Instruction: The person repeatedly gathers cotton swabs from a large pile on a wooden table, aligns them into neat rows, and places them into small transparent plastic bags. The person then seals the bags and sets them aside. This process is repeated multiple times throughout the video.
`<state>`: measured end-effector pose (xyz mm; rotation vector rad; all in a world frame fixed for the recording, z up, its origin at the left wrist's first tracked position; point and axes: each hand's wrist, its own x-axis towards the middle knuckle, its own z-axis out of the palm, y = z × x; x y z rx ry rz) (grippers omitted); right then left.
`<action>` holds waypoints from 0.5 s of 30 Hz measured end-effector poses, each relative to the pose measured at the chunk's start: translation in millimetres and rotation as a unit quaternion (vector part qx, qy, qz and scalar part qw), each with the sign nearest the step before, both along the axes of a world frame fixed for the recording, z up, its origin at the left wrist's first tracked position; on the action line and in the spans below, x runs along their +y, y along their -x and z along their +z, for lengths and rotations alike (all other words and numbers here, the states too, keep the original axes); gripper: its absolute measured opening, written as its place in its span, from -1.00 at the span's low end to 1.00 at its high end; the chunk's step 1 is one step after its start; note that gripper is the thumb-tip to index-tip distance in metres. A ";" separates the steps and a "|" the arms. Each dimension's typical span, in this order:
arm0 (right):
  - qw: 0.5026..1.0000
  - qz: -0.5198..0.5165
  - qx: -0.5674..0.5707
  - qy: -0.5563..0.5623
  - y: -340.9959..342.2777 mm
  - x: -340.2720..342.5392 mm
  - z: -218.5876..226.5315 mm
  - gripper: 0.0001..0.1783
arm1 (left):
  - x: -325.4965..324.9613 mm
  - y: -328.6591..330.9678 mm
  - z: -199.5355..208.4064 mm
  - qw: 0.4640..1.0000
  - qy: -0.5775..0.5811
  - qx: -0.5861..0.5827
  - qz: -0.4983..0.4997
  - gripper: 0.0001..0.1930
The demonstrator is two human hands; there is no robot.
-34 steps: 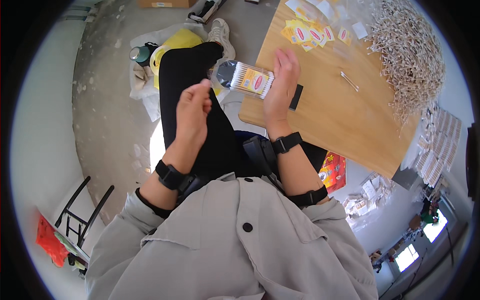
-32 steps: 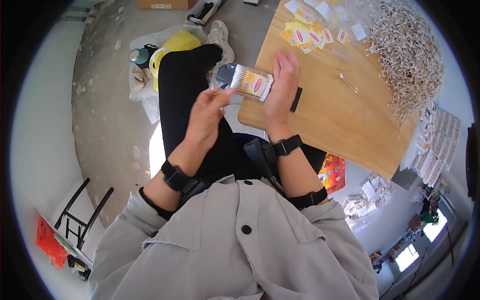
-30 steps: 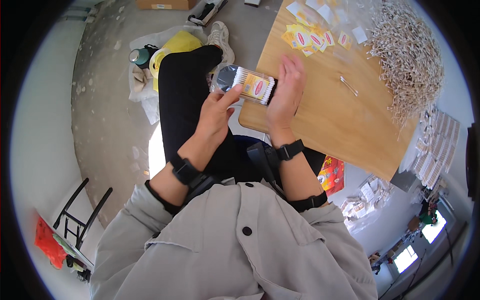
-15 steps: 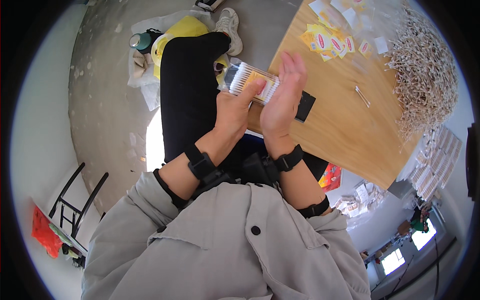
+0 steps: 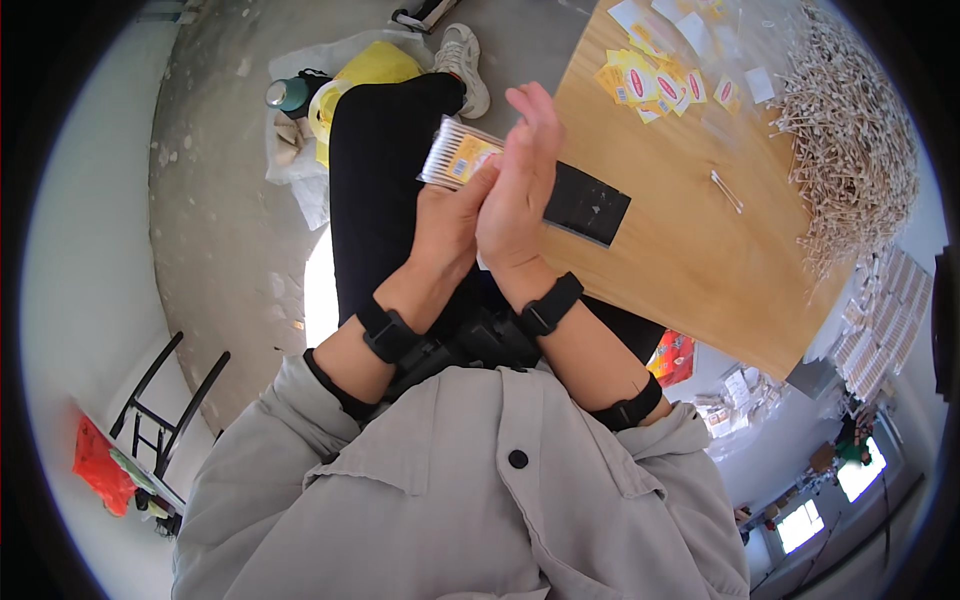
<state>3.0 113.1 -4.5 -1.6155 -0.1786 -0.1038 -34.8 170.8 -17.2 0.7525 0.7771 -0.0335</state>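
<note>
Two hands meet around a clear bag of cotton swabs (image 5: 447,150) in the head view, above the black trouser leg (image 5: 375,200) beside the table (image 5: 690,280). Since half a second ago the bag has moved left, baring more of the black strip (image 5: 590,205), and the slack film past the swab tips has nearly gone; the swabs now seem packed toward that end. The left hand (image 5: 445,220) pinches the bag, thumb on top (its fingers underneath are hidden). The right hand (image 5: 518,185) is straightened, fingers together, its palm covering the bag's other end. White-tipped swabs lie in an even row under a yellow label (image 5: 468,158).
</note>
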 end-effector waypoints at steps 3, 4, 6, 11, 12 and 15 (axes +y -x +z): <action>0.993 0.010 0.014 -0.113 -2.0 24.3 2.8 -0.43 | 26.3 1.3 12.3 0.999 -0.039 -0.024 0.005 -0.73; 0.985 0.035 0.043 -0.165 -4.5 31.1 4.8 -0.45 | 36.0 0.5 12.5 0.997 -0.057 -0.047 0.015 -0.72; 0.954 0.088 0.100 -0.267 -11.7 45.8 22.8 -0.48 | 67.4 2.7 18.9 0.998 0.042 -0.043 0.035 -0.75; 0.841 0.224 0.260 -0.419 -22.3 17.2 66.8 -0.55 | 96.2 25.1 63.7 0.934 0.357 -0.030 0.018 -0.77; 0.875 0.255 0.248 -0.329 -22.0 6.6 69.9 -0.58 | 94.0 27.8 67.8 0.928 0.370 -0.040 0.011 -0.75; 0.916 0.303 0.219 -0.143 -18.9 -16.5 69.1 -0.65 | 88.3 32.5 74.1 0.924 0.380 -0.047 -0.014 -0.71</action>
